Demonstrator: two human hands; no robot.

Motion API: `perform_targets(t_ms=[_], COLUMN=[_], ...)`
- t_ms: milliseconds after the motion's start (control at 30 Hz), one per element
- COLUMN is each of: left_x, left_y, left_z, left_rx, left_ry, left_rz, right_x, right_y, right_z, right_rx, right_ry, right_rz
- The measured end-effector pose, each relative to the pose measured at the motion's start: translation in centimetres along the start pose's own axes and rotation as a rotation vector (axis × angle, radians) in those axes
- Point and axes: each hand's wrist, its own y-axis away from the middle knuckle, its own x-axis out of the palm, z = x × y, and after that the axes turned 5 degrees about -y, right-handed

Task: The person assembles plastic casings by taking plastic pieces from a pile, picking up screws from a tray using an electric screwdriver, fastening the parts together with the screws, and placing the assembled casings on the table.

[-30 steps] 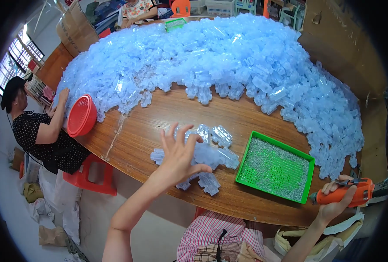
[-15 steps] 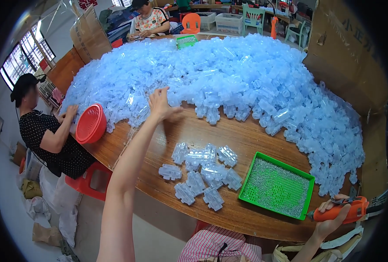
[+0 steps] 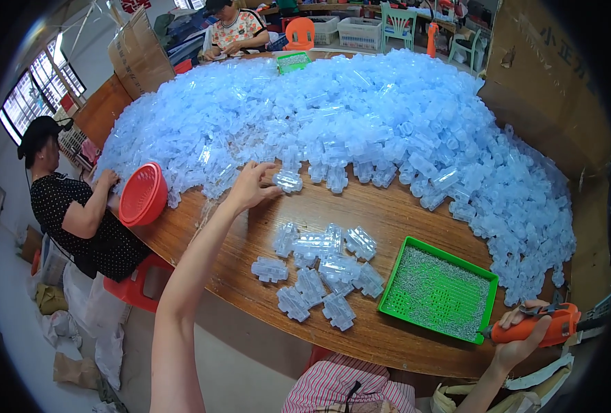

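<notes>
My left hand (image 3: 252, 187) reaches over the table at the near edge of a large heap of clear plastic parts (image 3: 305, 103). Its thumb and fingers are apart, right beside one clear plastic part (image 3: 288, 182) that lies at the heap's edge; whether they touch it I cannot tell. At the lower right, my right hand (image 3: 517, 344) is wrapped round an orange power screwdriver (image 3: 541, 327), whose tip points left at the corner of a green tray (image 3: 403, 312). Small metal screws (image 3: 443, 275) cover much of the tray's floor. Several clear parts (image 3: 336, 268) form a loose group left of the tray.
A red plastic basket (image 3: 143, 195) stands at the left table edge, near a co-worker in a dotted top (image 3: 78, 206). Another person (image 3: 237, 31) sits at the far side by a second green tray (image 3: 293, 62). Cardboard walls (image 3: 546, 89) border the right side.
My left hand has come slightly down and nearer, and a clear part now lies just off the heap beside its fingers. My right hand with the screwdriver has barely shifted.
</notes>
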Motion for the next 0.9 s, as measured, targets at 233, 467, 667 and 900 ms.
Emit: perform_targets(t_ms=[233,467,667,900], left_x=[-0.5,-1.0,-3.3,-8.2], left_y=[-0.2,2.7,5.6,10.7], left_z=[-0.8,-4.6,-13.0,-23.9], left_rx=[-0.066,0.216,0.134,0.425], left_ry=[0.295,0.188,0.689,0.458], left_rz=[0.281,0.016,0.215,0.636], right_x=[-0.3,-1.0,-0.6,0.3], right_y=[0.3,0.2,0.2,-0.1], right_z=[0.3,0.6,0.7,0.1], right_rx=[-0.012,-0.031,0.066,0.045], right_ry=[-0.010,0.005,-0.038,0.052], right_rz=[0.001,0.000,-0.015,-0.044])
